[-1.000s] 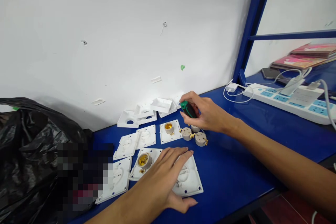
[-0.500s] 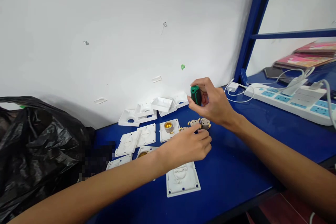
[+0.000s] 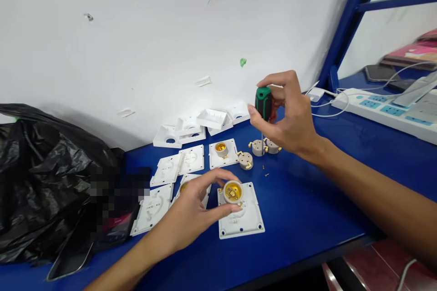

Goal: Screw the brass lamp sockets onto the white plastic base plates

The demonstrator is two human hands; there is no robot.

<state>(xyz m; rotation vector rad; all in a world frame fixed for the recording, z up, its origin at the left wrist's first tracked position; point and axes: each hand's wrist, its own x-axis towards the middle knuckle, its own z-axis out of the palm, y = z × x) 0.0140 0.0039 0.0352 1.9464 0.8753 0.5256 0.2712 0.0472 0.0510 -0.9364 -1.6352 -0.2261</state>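
Between the thumb and fingers of my left hand (image 3: pixel 194 211) is a round lamp socket (image 3: pixel 233 192) with a brass-coloured inside, held over a white square base plate (image 3: pixel 246 223). My right hand (image 3: pixel 290 116) grips the green and black handle of a screwdriver (image 3: pixel 263 102), its shaft pointing down beside the loose lamp sockets. Several of these sockets lie with their brass tabs showing, one of them a grey socket (image 3: pixel 246 160). Two small screws (image 3: pixel 266 174) rest on the blue table. Behind, another white plate (image 3: pixel 213 159) carries a socket.
White square covers (image 3: pixel 211 119) are heaped against the wall. More white plates (image 3: pixel 167 169) lie at the left, by a black plastic bag (image 3: pixel 51 182). A white power strip (image 3: pixel 385 111) with cables and a blue shelf frame (image 3: pixel 344 32) stand at the right.
My left hand has come from the loose sockets toward me and now holds a socket over the near plate. My right hand keeps the screwdriver, and the camera view has tilted down.
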